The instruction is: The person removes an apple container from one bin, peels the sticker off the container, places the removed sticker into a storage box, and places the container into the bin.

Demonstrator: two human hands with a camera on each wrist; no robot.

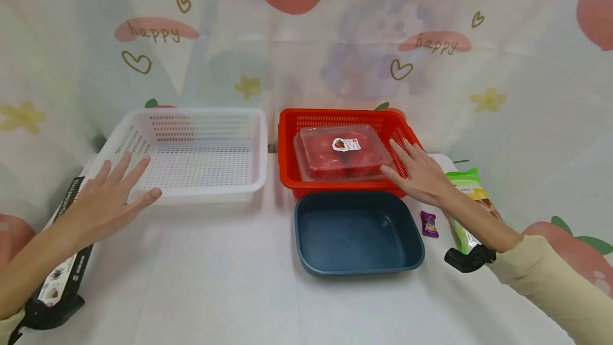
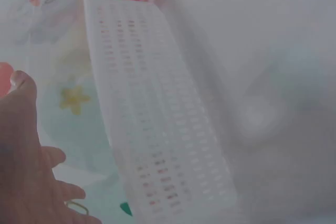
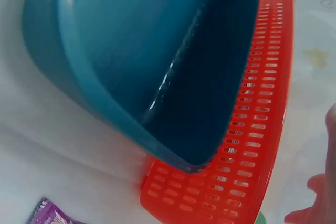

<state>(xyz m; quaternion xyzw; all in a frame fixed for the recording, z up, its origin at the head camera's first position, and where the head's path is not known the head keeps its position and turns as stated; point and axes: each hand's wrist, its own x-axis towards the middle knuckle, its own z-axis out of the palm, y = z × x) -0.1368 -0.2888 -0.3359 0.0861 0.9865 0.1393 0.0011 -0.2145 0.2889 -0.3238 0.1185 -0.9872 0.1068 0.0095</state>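
Observation:
My left hand [image 1: 107, 201], fingers spread, is over the near left corner of a white slotted plastic basket [image 1: 261, 174] and holds nothing. Spread in the same way, my right hand [image 1: 419, 172] is above the right side of a red slotted basket [image 1: 286, 164]. Inside that basket lies a clear lidded box of red fruit [image 1: 321, 158] with a white label. A dark blue plastic basin [image 1: 354, 238] stands directly in front of the red basket. Both wrist views show only part of each hand, beside the baskets; the left one [image 2: 21, 145] has its thumb extended.
A small purple wrapped candy [image 1: 429, 224] lies right of the basin. Behind it, a green and yellow snack bag [image 1: 471, 190] is partly covered by my right forearm. A long black-and-white box [image 1: 62, 276] lies under my left forearm. A printed cloth [image 1: 297, 57] hangs behind the baskets.

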